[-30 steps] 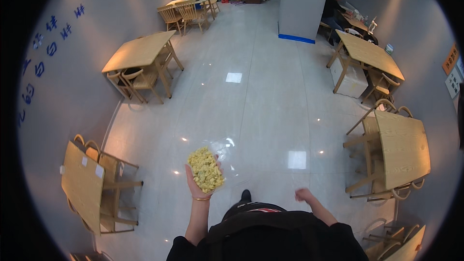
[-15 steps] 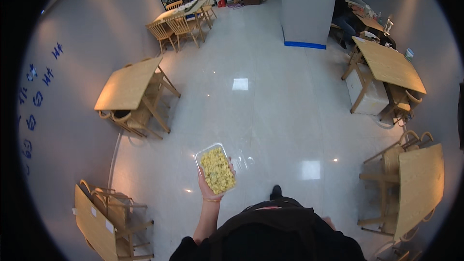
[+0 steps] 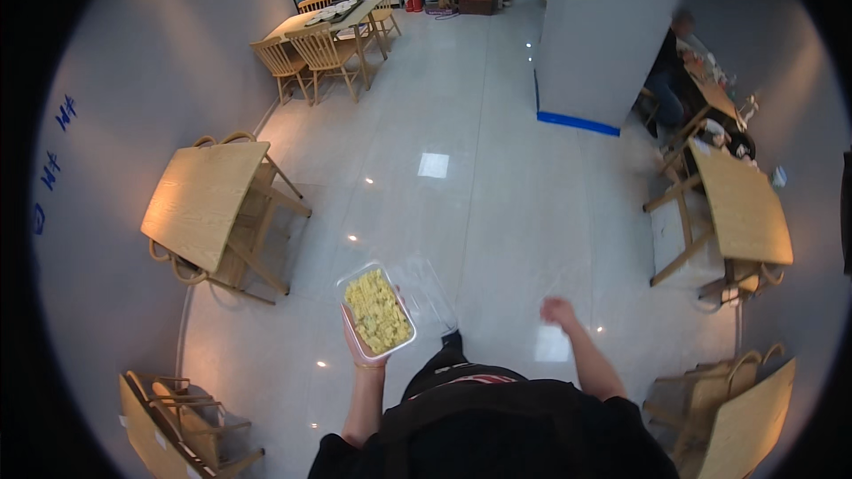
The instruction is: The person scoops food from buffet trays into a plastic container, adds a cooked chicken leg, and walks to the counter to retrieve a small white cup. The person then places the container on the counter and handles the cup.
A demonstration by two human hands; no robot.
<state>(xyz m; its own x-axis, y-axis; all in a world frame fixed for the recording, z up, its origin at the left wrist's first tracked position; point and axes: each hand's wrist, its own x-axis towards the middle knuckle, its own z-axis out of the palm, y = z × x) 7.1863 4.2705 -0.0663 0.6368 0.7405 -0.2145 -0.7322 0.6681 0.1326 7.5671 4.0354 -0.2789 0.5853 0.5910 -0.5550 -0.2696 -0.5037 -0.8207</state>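
Observation:
A clear plastic food container (image 3: 410, 337) rests in my left hand (image 3: 359, 350), which grips it from below and along its left side. Yellow, crumbly food (image 3: 377, 310) that looks like scrambled egg fills it. Its see-through lid (image 3: 430, 297) hangs open on the right side, partly lost against the floor. My right hand (image 3: 557, 310) swings out in front of me on the right, away from everything, its fingers curled in and slightly blurred. No object shows in it.
Wooden tables with chairs line both sides: left (image 3: 209, 200), right (image 3: 745, 204), and the near corners. Farther off, a table (image 3: 333, 18) bears white dishes. A grey pillar (image 3: 603, 35) with blue tape at its base stands ahead right. A person (image 3: 666, 80) sits beyond it.
I have moved forward; the side tables slide nearer and lower. My right hand has swung up into view from beside my body. The container stays in my left hand, slightly farther left.

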